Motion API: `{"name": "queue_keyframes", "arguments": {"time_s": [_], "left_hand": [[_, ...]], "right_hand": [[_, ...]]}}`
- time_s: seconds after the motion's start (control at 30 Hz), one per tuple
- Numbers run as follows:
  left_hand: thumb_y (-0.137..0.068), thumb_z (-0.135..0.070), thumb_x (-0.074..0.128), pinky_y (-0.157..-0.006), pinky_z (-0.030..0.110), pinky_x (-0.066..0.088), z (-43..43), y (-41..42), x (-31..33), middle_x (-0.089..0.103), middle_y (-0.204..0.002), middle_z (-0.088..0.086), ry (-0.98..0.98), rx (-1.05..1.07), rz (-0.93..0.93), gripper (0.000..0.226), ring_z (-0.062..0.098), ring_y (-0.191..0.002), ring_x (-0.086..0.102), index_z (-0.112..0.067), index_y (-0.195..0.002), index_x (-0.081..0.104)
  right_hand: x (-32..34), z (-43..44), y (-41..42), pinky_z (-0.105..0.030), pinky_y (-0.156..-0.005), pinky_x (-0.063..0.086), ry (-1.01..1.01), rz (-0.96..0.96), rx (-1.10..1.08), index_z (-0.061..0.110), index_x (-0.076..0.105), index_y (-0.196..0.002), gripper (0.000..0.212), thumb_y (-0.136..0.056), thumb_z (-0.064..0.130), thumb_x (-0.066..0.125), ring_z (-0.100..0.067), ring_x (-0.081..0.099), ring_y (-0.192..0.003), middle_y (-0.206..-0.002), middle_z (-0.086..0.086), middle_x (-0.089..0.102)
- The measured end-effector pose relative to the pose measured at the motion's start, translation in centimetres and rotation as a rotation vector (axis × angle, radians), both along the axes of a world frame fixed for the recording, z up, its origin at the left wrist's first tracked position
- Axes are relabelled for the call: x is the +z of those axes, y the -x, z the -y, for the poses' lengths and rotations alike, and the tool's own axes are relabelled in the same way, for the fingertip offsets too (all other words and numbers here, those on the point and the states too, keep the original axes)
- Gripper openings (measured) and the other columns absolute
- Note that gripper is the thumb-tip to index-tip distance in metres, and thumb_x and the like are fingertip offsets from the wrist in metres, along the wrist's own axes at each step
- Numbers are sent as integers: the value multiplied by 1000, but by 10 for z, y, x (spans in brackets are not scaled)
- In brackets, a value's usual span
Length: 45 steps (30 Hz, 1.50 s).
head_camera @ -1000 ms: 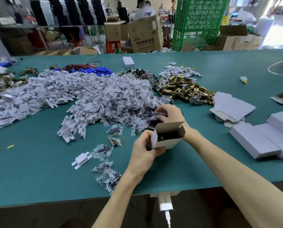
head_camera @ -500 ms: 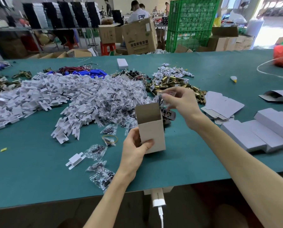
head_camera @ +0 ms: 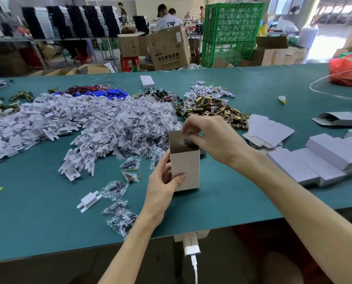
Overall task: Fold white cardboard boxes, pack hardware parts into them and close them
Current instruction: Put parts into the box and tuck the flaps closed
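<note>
Steadiness counts: my left hand point(head_camera: 163, 182) grips the upright white cardboard box point(head_camera: 186, 171) while my right hand point(head_camera: 214, 138), fingers point(head_camera: 191, 128) pinching a clear plastic parts bag point(head_camera: 183, 140), should push it fully inside.

Right hand point(head_camera: 210, 140) moved over, now pushing clear bag point(head_camera: 183, 141) into box point(head_camera: 185, 169) top

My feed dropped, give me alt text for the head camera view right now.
The left hand grips an upright white cardboard box while the right hand pinches a small clear bag of dark parts at its open top. A heap of bagged parts lies on the green table behind it, closed white boxes to the right.
</note>
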<state>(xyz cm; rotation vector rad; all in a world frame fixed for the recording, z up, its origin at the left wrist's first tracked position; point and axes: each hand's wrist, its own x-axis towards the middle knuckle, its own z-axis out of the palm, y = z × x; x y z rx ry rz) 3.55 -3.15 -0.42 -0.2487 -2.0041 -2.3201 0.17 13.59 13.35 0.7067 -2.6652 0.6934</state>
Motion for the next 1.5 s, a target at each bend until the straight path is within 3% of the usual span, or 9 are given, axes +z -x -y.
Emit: {"name": "queue_keyframes", "arguments": {"time_s": [0.2, 0.33, 0.4, 0.53, 0.73, 0.9, 1.07, 1.37, 1.5], "left_hand": [[-97, -2, 69, -94, 25, 56, -1, -3, 3, 67, -132, -1, 63, 9, -62, 87, 15, -112, 68, -56, -154, 33], [-97, 1, 67, -88, 16, 53, -1, -4, 6, 62, -132, -8, 84, 18, -93, 89, -3, -106, 66, -53, -156, 29], [-98, 2, 66, -91, 23, 55, -1, -4, 6, 62, -136, -5, 73, 22, -97, 87, 9, -111, 68, -52, -156, 29], [-99, 2, 64, -91, 27, 57, 0, -3, 6, 68, -125, -25, 69, 11, -108, 84, 13, -110, 68, -50, -157, 30], [-99, 3, 63, -90, 31, 60, 0, -3, 6, 70, -121, -20, 45, 10, -110, 83, 14, -106, 69, -57, -150, 40], [-98, 8, 62, -87, 32, 60, 0, -3, 6, 66, -128, -5, 11, 13, -121, 81, 16, -107, 68, -57, -144, 49], [-96, 9, 63, -85, 28, 58, 0, -3, 5, 66, -126, -5, -5, 5, -121, 78, 15, -107, 69, -52, -143, 52], [-101, 1, 61, -83, 32, 60, -2, -4, 6, 68, -124, -1, -25, -6, -146, 56, 17, -108, 70, -35, -144, 52], [-101, -18, 65, -79, 39, 63, -1, -7, 8, 70, -118, 4, -50, 7, -117, 35, 25, -103, 72, -32, -132, 58]], "right_hand": [[-3, 5, -4, -44, -93, 45, -277, 1, 4, 21, 68, -111, 17, -104, 24, 53, -22, 59, -105, -106, 3, 73], [-6, 17, -7, -48, -86, 50, -462, 140, -41, 17, 54, -118, 30, -108, 41, 41, -33, 62, -98, -104, -8, 66], [-11, 18, -9, -50, -85, 50, -459, 165, -51, 14, 48, -117, 31, -108, 42, 40, -36, 61, -95, -103, -11, 64], [-17, 11, -13, -48, -82, 50, -203, 76, -5, 14, 47, -115, 13, -106, 23, 49, -30, 60, -99, -112, -4, 63], [-40, 0, -11, -36, -93, 49, 60, -111, -25, 8, 65, -109, 14, -103, 17, 56, -18, 51, -114, -118, -3, 54], [-66, 1, -15, -22, -82, 54, 519, 50, -81, 16, 54, -125, 30, -98, 14, 65, -4, 58, -101, -121, 0, 53], [-85, 0, -21, -17, -80, 52, 711, 177, -36, 26, 60, -128, 32, -98, 15, 66, -7, 68, -101, -121, 11, 61], [-97, 3, -26, -41, -89, 57, 805, 284, 46, 27, 66, -127, 25, -106, 18, 55, -20, 68, -102, -124, 8, 68], [-102, 5, -29, -38, -79, 56, 794, 236, 4, 27, 69, -120, 19, -103, 25, 60, -21, 64, -95, -117, 2, 68]]}}
